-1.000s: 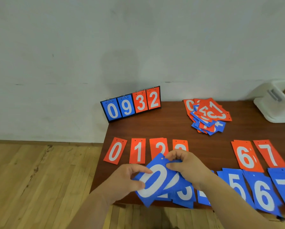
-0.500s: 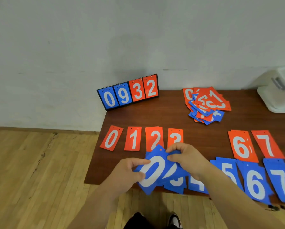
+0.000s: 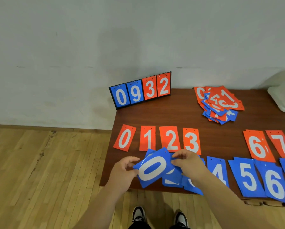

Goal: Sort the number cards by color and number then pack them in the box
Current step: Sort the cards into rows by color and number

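Blue 0 card point(image 3: 152, 171) (tilted) pinched by left hand point(image 3: 123, 172), right hand point(image 3: 188, 164); near table point(image 3: 179, 113) edge

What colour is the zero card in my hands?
Blue zero card, white digit; head view.

A dark reddish-brown wooden worktop point(image 3: 221, 129) stands against a pale, scuffed wall point(image 3: 72, 47), its left edge beside a floor point(image 3: 47, 171) of light wooden planks. A wooden skirting board point(image 3: 39, 127) runs along the foot of the wall at left. Nearest, two black-and-white trainers point(image 3: 138, 214) stand side by side on the planks.
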`<state>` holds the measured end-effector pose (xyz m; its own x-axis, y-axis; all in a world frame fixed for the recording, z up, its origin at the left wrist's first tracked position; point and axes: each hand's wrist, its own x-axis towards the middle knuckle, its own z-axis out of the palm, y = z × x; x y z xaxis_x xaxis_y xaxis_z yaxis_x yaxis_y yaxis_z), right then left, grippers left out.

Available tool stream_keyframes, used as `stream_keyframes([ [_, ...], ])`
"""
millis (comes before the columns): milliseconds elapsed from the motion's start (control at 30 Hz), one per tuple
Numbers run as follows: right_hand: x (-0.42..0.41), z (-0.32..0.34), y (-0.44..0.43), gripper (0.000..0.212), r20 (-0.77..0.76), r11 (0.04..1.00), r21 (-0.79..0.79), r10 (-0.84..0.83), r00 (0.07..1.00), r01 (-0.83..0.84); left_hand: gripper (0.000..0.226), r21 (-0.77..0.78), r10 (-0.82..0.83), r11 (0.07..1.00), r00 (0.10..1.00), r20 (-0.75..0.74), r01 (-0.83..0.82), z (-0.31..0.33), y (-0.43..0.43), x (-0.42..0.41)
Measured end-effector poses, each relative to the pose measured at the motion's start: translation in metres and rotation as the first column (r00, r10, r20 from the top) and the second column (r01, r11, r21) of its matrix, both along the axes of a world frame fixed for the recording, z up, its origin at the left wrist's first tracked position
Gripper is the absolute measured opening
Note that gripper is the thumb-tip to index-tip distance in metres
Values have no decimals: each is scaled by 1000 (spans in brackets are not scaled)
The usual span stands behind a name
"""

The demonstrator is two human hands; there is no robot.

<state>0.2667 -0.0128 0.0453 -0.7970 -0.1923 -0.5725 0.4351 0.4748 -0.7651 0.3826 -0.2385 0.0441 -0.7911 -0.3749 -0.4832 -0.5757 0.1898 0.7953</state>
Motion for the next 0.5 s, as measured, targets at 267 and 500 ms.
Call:
stream_keyframes([
  [267, 18, -23, -57, 7, -88, 982, 28, -184, 979, 188, 56, 209, -333, 923, 943, 20, 322, -14, -43, 13],
  [500, 28, -34, -75, 9, -115, 923, 25, -378, 919, 383, 48, 71, -58, 996, 996, 71, 53, -47, -83, 24],
])
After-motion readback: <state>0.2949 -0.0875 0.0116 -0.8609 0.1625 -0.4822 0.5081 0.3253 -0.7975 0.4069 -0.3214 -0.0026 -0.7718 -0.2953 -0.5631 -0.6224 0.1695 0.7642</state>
